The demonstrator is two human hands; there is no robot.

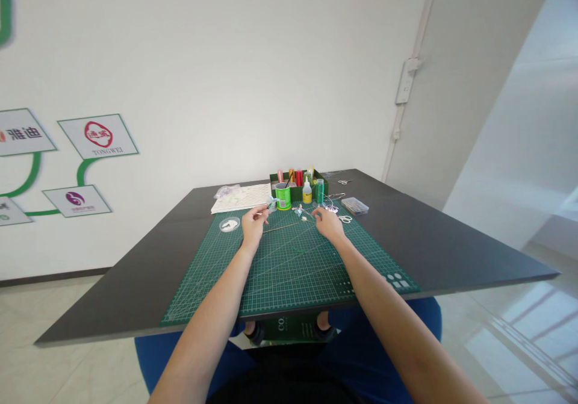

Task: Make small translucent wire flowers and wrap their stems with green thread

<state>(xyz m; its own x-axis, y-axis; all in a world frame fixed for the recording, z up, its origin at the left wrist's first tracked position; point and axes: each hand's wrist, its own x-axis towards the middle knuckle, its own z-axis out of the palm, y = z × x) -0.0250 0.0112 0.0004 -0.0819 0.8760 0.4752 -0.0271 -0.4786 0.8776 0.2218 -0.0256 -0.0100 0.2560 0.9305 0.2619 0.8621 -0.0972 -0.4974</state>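
Note:
Over the green cutting mat (289, 271), my left hand (254, 223) is closed in a pinch on a small pale-blue flower piece (273, 202) with a bit of green at its base. My right hand (329, 223) is also closed, fingers bent down close to the mat; what its fingertips hold is too small to make out. Between the hands lie small pale-blue and white flower pieces (298, 211). A thin brown stick (282, 227) lies beside my left hand. White-handled scissors (345, 218) rest just right of my right hand.
Behind the hands stand a bright green tin (283, 197), a yellow glue bottle (307, 192), a green thread spool (320, 191) and a dark green box (295, 194) of spools. A round dish (229, 224) sits left, a clear plastic case (354, 206) right, a white padded sheet (241, 198) at back left.

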